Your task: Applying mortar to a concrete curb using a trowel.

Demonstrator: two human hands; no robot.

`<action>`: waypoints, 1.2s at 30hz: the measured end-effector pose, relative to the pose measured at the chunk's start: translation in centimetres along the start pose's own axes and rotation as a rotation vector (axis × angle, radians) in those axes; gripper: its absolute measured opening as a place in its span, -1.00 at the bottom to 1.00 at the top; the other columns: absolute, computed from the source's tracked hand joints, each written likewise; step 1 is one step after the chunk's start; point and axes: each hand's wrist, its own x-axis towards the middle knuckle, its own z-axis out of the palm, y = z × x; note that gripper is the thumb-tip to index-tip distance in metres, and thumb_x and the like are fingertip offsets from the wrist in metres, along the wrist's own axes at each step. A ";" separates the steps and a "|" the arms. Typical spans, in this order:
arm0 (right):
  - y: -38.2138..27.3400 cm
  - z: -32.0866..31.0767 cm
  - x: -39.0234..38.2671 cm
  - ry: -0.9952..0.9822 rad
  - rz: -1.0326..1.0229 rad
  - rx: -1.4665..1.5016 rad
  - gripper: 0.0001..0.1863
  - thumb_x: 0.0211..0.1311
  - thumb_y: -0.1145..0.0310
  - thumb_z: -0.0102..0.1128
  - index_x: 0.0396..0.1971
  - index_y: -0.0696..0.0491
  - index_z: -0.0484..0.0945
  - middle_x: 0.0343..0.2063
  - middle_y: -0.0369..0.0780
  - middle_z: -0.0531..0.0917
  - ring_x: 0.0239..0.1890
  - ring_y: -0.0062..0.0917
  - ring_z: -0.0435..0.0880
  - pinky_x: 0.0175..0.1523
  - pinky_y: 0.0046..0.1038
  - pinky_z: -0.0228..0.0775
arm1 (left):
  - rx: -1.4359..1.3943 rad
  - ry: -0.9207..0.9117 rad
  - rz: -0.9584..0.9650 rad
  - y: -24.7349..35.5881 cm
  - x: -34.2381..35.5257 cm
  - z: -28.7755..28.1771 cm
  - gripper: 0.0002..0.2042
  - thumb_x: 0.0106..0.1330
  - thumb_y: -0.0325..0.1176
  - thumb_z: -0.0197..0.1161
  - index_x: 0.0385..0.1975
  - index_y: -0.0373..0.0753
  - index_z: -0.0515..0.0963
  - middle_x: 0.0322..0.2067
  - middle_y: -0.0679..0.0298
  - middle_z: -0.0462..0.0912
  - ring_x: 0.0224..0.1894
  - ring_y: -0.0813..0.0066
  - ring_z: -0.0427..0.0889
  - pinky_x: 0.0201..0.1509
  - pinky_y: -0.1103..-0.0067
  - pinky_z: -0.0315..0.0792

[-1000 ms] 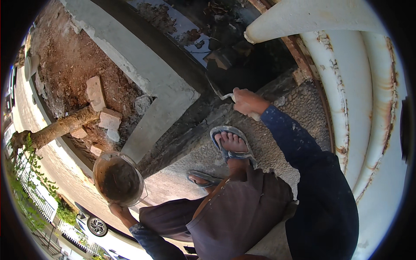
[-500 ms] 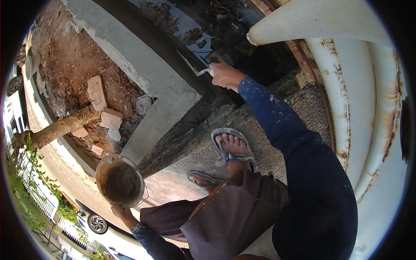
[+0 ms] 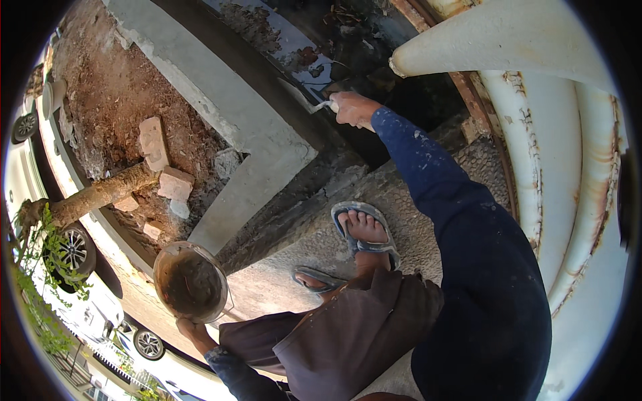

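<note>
Right hand (image 3: 352, 108) fist-closed round the handle of a trowel (image 3: 302, 98), arm stretched far forward in a dark blue sleeve (image 3: 435, 174). Trowel blade is pointed, grey with mortar, tip aimed up-left, lying against the dark gap between the grey concrete curb (image 3: 227, 113) and the wet patch beyond it.

Left hand (image 3: 194, 329) low at the frame's bottom-left, fingers curled under the rim of a round metal pan (image 3: 189, 282). Pan is roughly level, inside smeared with brown-grey mortar.

Feet in grey sandals (image 3: 364, 230) stand on a pebbled slab (image 3: 428, 220). Left of the curb: bare soil, broken bricks (image 3: 164, 164), a tree trunk (image 3: 100, 197). White rusty curved metal (image 3: 562, 174) on the right.
</note>
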 end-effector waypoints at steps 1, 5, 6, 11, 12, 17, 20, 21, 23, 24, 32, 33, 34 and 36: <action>2.4 0.4 0.5 0.074 -0.010 -0.064 -0.78 -0.20 0.56 0.03 -0.43 0.27 0.48 -0.66 0.02 0.54 -0.68 -0.20 0.57 -0.63 -0.26 0.35 | 0.106 0.015 0.036 -0.5 0.5 -0.1 -0.80 -0.02 -0.63 0.08 -0.42 -0.61 0.56 -0.42 0.16 0.61 -0.39 0.54 0.50 -0.39 0.50 0.41; 5.4 2.5 0.6 -0.273 0.228 -0.241 -0.80 -0.21 0.54 0.10 -0.46 0.25 0.50 -0.69 0.00 0.55 -0.68 -0.23 0.59 -0.65 -0.25 0.33 | 0.778 -0.138 0.729 -2.7 1.6 -0.9 -0.87 -0.03 -0.59 0.10 -0.52 -0.51 0.56 -0.52 0.02 0.63 -0.47 0.34 0.58 -0.42 0.40 0.40; 3.4 2.7 0.5 -0.418 0.200 -0.304 -0.79 -0.16 0.55 0.08 -0.42 0.24 0.48 -0.66 -0.03 0.56 -0.68 -0.26 0.58 -0.65 -0.27 0.33 | 0.648 -0.115 0.901 -3.2 1.7 -1.4 -0.89 -0.05 -0.58 0.11 -0.56 -0.47 0.55 -0.55 -0.03 0.59 -0.49 0.17 0.57 -0.43 0.34 0.38; -3.3 -3.1 -4.3 -0.078 0.010 0.042 -0.60 -0.12 0.49 0.10 -0.16 0.19 0.45 -0.51 0.00 0.60 -0.52 -0.26 0.64 -0.45 -0.25 0.46 | 0.415 0.004 0.953 -2.8 1.3 -0.5 -0.94 -0.09 -0.57 0.11 -0.66 -0.40 0.52 -0.58 -0.02 0.55 -0.49 -0.04 0.54 -0.46 0.29 0.35; -2.4 -4.0 -5.2 0.065 -0.122 0.074 -0.67 -0.05 0.48 0.10 -0.21 0.20 0.39 -0.58 -0.10 0.53 -0.71 -0.38 0.48 -0.62 -0.36 0.34 | 0.937 -0.033 0.699 1.3 -2.0 2.4 -0.88 -0.11 -0.63 0.08 -0.53 -0.42 0.51 -0.50 0.07 0.57 -0.43 0.20 0.56 -0.41 0.41 0.40; -9.6 -5.0 -11.5 -0.041 -0.370 0.399 -0.61 0.06 0.35 0.19 -0.07 0.08 0.41 -0.53 -0.13 0.53 -0.58 -0.38 0.46 -0.41 -0.37 0.39 | -0.073 0.049 0.232 6.0 -5.7 4.8 -0.71 -0.15 -0.67 0.03 -0.33 -0.46 0.41 -0.35 0.13 0.50 -0.34 0.37 0.48 -0.25 0.50 0.44; -12.7 -2.1 -14.6 0.028 -0.492 0.085 -0.66 0.07 0.32 0.17 -0.14 0.07 0.41 -0.46 0.01 0.59 -0.39 -0.04 0.57 -0.23 -0.14 0.38 | 0.038 -0.030 0.438 10.2 -11.7 7.9 -0.72 -0.11 -0.61 0.03 -0.31 -0.48 0.38 -0.36 0.15 0.48 -0.36 0.42 0.46 -0.23 0.57 0.39; -14.2 -1.7 -16.3 0.036 -0.434 -0.011 -0.68 0.06 0.34 0.16 -0.17 0.09 0.41 -0.45 0.04 0.60 -0.34 0.01 0.59 -0.23 -0.12 0.38 | 0.037 -0.080 0.510 11.2 -13.1 9.3 -0.73 -0.07 -0.57 0.03 -0.30 -0.47 0.39 -0.39 0.18 0.48 -0.39 0.45 0.44 -0.25 0.60 0.37; -15.6 0.1 -17.7 -0.016 -0.442 -0.076 -0.70 0.04 0.35 0.15 -0.20 0.10 0.41 -0.46 0.03 0.61 -0.33 0.00 0.60 -0.24 -0.10 0.40 | 0.047 -0.092 0.587 11.6 -13.1 9.9 -0.78 -0.03 -0.57 0.02 -0.33 -0.44 0.39 -0.44 0.24 0.47 -0.46 0.49 0.42 -0.33 0.58 0.38; -16.1 0.7 -17.8 -0.044 -0.403 -0.158 -0.72 0.03 0.36 0.15 -0.23 0.10 0.42 -0.47 0.03 0.61 -0.32 -0.01 0.61 -0.25 -0.09 0.42 | 0.066 -0.109 0.613 12.2 -13.7 11.0 -0.80 -0.03 -0.58 0.03 -0.34 -0.42 0.38 -0.44 0.26 0.47 -0.48 0.51 0.42 -0.35 0.57 0.38; -19.9 5.8 -16.6 0.293 -0.570 -0.466 -0.85 0.09 0.41 0.07 -0.33 0.11 0.45 -0.55 -0.08 0.61 -0.46 -0.31 0.67 -0.39 -0.35 0.51 | 0.159 -0.058 0.963 13.8 -17.9 16.7 -0.81 -0.06 -0.55 0.05 -0.38 -0.35 0.38 -0.50 0.26 0.37 -0.48 0.45 0.25 -0.31 0.52 0.30; -20.5 6.4 -16.3 0.411 -0.582 -0.515 -0.87 0.10 0.41 0.06 -0.34 0.10 0.46 -0.56 -0.13 0.61 -0.49 -0.39 0.67 -0.41 -0.42 0.51 | 0.197 -0.042 0.969 13.9 -18.4 17.3 -0.78 -0.06 -0.56 0.04 -0.34 -0.37 0.40 -0.48 0.21 0.38 -0.47 0.40 0.29 -0.27 0.51 0.31; -21.2 7.0 -15.9 0.412 -0.584 -0.518 -0.87 0.10 0.41 0.06 -0.34 0.10 0.46 -0.56 -0.13 0.61 -0.49 -0.39 0.67 -0.41 -0.42 0.51 | 0.235 -0.026 0.975 13.8 -18.9 17.7 -0.74 -0.07 -0.57 0.03 -0.31 -0.38 0.42 -0.46 0.16 0.39 -0.45 0.36 0.32 -0.24 0.50 0.32; -21.9 8.3 -15.0 0.446 -0.339 -0.682 -0.73 0.05 0.27 0.19 -0.28 0.09 0.51 -0.42 -0.27 0.63 -0.35 -0.53 0.67 -0.37 -0.45 0.52 | 0.220 -0.073 1.040 13.5 -19.8 19.1 -0.71 -0.08 -0.57 0.03 -0.27 -0.40 0.43 -0.44 0.12 0.39 -0.42 0.31 0.35 -0.21 0.49 0.32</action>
